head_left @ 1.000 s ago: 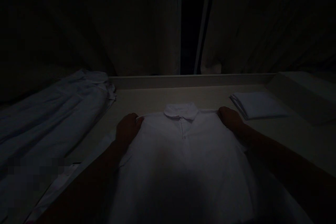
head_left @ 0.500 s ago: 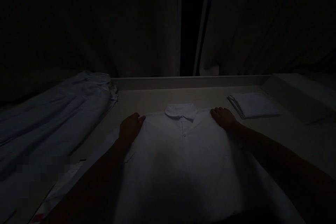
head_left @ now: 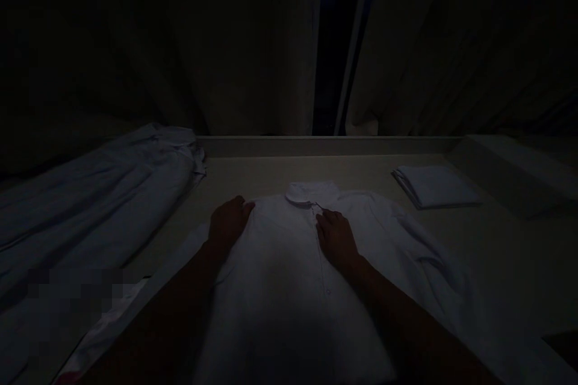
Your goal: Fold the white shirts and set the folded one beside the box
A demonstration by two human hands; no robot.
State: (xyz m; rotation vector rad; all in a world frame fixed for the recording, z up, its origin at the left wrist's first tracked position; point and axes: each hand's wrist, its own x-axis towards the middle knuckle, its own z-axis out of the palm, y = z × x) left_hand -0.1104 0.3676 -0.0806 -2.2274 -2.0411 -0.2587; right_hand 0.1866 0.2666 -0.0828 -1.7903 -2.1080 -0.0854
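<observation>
A white button-up shirt (head_left: pixel 280 264) lies face up on the pale table, its collar (head_left: pixel 311 192) toward the far side. My left hand (head_left: pixel 230 219) is closed on the shirt's shoulder at the left. My right hand (head_left: pixel 336 237) rests on the front placket just below the collar, fingers bent and closed on the cloth edge. The right sleeve (head_left: pixel 424 246) spreads out loosely with creases. Dim light and my forearms hide parts of the shirt's lower half.
A heap of white garments (head_left: pixel 112 186) lies along the left. At the back right sits a folded white cloth (head_left: pixel 438 185), beside a pale box-like block (head_left: pixel 510 174). A raised ledge (head_left: pixel 293 145) borders the table's far edge, with dark curtains (head_left: pixel 253 42) behind.
My right hand has let go of the right shoulder and moved left to the placket below the collar. My left hand stays at the left shoulder.
</observation>
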